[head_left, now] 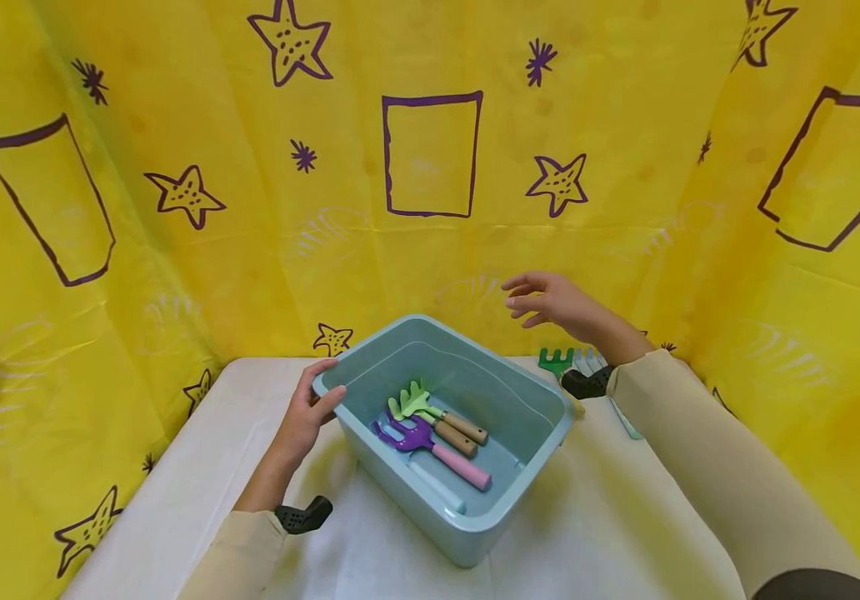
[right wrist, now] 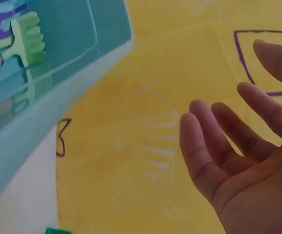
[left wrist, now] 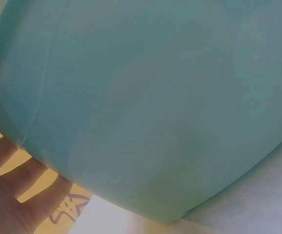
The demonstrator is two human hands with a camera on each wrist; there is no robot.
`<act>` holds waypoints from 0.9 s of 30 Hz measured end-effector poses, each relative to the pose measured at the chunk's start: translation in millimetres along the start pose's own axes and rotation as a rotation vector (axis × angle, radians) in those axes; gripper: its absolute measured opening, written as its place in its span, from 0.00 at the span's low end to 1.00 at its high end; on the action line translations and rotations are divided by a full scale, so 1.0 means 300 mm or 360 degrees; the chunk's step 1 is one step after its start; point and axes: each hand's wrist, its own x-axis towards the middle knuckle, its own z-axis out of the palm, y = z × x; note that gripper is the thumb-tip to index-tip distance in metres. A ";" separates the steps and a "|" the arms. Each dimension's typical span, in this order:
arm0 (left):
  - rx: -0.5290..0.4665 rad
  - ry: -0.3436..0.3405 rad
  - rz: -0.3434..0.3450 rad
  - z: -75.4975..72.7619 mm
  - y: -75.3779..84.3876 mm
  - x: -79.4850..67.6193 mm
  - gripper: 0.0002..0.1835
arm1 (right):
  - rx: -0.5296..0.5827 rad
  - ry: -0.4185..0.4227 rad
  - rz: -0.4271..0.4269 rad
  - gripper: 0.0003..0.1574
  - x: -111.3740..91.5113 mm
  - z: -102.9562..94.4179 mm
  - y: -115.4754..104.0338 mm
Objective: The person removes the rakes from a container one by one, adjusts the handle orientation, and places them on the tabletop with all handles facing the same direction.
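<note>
A teal plastic bin (head_left: 415, 500) sits in the middle of the white table. Inside it lie several toy garden tools: a purple hand fork (head_left: 418, 435) with a pink handle, light green hand rakes (head_left: 417, 398) with wooden handles, and a tool with a pale blue handle (head_left: 436, 486). My left hand (head_left: 308, 408) grips the bin's left corner, thumb over the rim; in the left wrist view its fingers (left wrist: 28, 178) reach along the outer wall. My right hand (head_left: 557, 302) is in the air beyond the bin's right side, fingers loosely bent, holding nothing.
Right of the bin, a green rake (head_left: 554, 362) and a pale blue rake (head_left: 589, 362) lie on the table, partly behind my right wrist. A light teal strip (head_left: 627, 419) lies beside my sleeve. Yellow patterned sheets (head_left: 430, 267) enclose the table at the back and sides.
</note>
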 end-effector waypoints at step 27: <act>-0.0014 0.0011 -0.0015 0.000 0.002 -0.007 0.28 | 0.0284 -0.0726 0.0357 0.29 0.147 0.267 -0.007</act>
